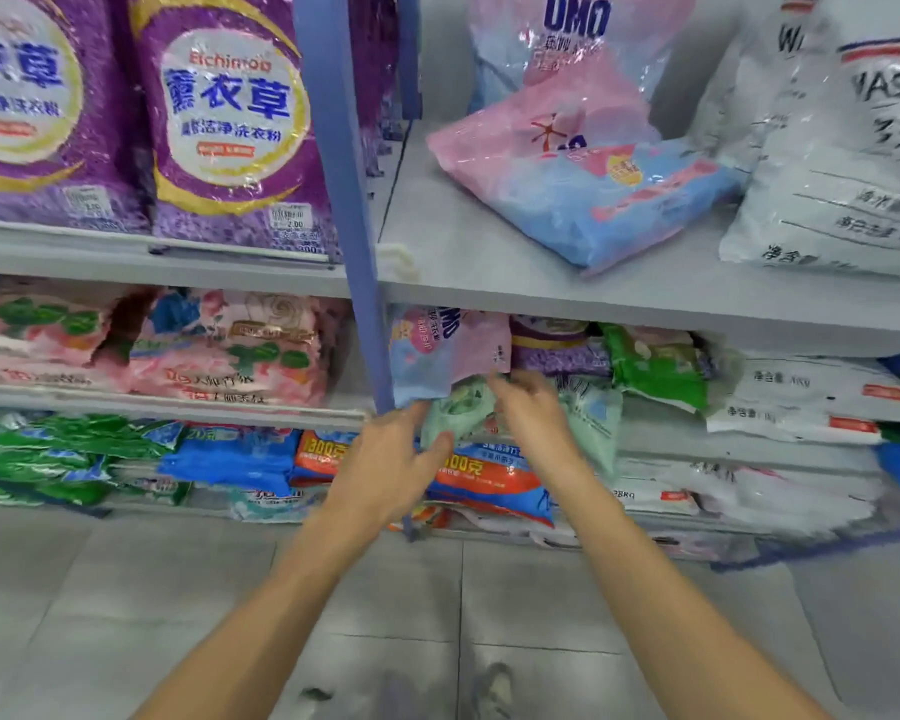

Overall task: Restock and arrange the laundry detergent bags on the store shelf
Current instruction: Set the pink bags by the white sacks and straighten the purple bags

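Both hands are at the middle shelf, just right of the blue upright post (357, 252). The left hand (391, 465) has its fingers curled round the lower edge of a pale green detergent bag (463, 407), thumb pressed on its front. The right hand (531, 407) reaches slightly higher, fingertips pinched near the bottom corner of a pink-and-blue OMO bag (437, 350) that stands just above the green one; motion blur keeps me from telling which of the two bags it actually grips.

The job looks to be midway. Up and to the left of the hands, the purple lavender bags (230, 132) stand upright in a neat row, which reads as finished. Straight above the hands, the upper shelf (489, 252) is mostly bare: one OMO bag lying flat (593, 200), another propped behind it, and white bags (842, 174) slumped farther right. That shelf probably needs filling and straightening. Right of the hands, green bags (655, 371) and white sacks (801, 402) are heaped untidily; below, orange-and-blue bags (489, 480) lie loosely stacked.

All the packs are soft, glossy plastic pouches, crinkled and catching the light, plump with powder so they sag and slide rather than stack squarely. The shelves are flat grey painted board, and the floor (178, 589) underfoot is pale, scuffed tile.
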The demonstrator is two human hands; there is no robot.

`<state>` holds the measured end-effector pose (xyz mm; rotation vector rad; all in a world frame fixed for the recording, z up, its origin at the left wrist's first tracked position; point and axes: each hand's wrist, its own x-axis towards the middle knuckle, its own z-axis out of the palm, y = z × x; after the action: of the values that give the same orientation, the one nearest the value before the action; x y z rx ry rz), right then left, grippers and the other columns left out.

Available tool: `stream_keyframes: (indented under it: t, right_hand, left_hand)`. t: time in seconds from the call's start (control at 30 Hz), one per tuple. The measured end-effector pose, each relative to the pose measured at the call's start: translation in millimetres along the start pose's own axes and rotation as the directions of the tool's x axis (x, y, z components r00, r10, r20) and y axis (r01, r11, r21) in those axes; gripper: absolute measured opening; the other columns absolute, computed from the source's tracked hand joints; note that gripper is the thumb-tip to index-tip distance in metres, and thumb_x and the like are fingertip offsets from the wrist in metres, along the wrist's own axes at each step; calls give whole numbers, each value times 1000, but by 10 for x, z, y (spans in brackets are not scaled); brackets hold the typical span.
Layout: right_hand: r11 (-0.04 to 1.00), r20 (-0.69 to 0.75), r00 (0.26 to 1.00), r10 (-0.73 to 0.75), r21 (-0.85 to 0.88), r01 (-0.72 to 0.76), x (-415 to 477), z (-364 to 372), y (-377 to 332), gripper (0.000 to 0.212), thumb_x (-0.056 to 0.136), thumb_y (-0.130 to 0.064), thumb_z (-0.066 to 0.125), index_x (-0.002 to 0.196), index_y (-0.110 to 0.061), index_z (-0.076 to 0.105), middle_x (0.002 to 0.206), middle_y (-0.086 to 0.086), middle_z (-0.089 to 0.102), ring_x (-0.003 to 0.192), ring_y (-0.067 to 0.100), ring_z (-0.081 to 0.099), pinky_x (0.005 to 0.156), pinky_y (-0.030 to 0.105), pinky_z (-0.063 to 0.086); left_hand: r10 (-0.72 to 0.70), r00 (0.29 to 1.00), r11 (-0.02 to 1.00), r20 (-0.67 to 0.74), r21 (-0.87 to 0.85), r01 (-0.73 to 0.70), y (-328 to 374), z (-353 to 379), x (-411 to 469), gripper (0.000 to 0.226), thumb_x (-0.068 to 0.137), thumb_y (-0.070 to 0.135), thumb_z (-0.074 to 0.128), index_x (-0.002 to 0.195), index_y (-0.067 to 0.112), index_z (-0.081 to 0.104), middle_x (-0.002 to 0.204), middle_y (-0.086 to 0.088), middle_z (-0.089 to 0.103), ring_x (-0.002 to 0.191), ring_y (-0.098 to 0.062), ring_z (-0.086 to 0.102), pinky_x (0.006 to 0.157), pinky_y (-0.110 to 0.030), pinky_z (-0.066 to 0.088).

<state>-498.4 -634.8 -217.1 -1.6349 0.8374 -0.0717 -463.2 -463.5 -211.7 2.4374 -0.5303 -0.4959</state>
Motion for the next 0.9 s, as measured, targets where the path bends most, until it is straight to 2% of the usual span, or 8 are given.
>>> stream_keyframes:
  t: [0.13,0.2,0.3,0.47,0.57,0.67,0.77,0.9]
  right_hand:
    - [988,66,996,67,138,-76,192,81,-97,27,95,-38,68,112,-18,62,128,33,61,114,50,62,96,63,51]
    - [980,54,996,75,181,-84,301,177,-127,38,85,-46,73,109,-18,64,121,30,67,109,47,66,98,61,52]
    - [966,-40,996,78,251,-66,661,363,45,73,64,-57,73,127,-20,65,120,4,74,108,27,72,99,52,55]
    - [917,-103,994,31,398,13,858,485,95,4,87,-23,72,88,-25,69,90,-2,76,98,28,72,94,51,58]
    - [868,-1,1000,25,496,-22,861,414,21,15,89,-20,76,102,-18,69,108,6,76,112,28,69,103,51,53]
    - [835,90,996,9,548,-57,780,365,-68,28,94,-9,72,120,-1,66,121,15,72,115,31,69,99,46,56]
    - [760,123,990,-64,649,-31,736,256,-148,34,92,10,55,114,-13,68,123,15,71,110,29,69,86,41,59]
    - [667,102,990,-95,745,-13,590,-88,-229,37,80,6,59,115,-6,65,107,12,72,100,27,68,95,52,55]
  left_hand:
    - [-92,996,994,-20,-54,91,67,116,191,61,98,41,56,153,16,42,133,-22,62,119,-39,60,93,-45,52]
    - [-125,992,989,-27,-81,123,43,190,280,64,97,41,56,154,18,39,129,-21,65,117,-39,60,93,-47,52]
    - [-137,990,984,-30,-121,133,-10,315,385,60,98,38,57,151,15,41,124,-19,66,114,-39,61,91,-46,53]
    - [-152,986,964,-60,-227,135,-67,391,379,38,99,30,58,133,14,53,97,-9,66,94,-34,63,70,-34,41]
    - [-154,986,956,-69,-261,131,-114,369,349,45,101,29,56,143,15,48,101,-3,62,88,-23,55,70,-28,35]
    - [-159,984,953,-75,-272,133,-129,338,347,53,103,30,54,151,12,42,112,-18,66,89,-23,56,75,-31,40]
    - [-152,981,944,-123,-312,107,-103,318,338,50,103,33,52,149,15,44,129,-16,66,108,-31,64,89,-36,50]
    - [-160,966,914,-205,-399,66,-4,270,306,41,105,32,49,141,15,53,94,2,69,85,-18,64,73,-30,45]
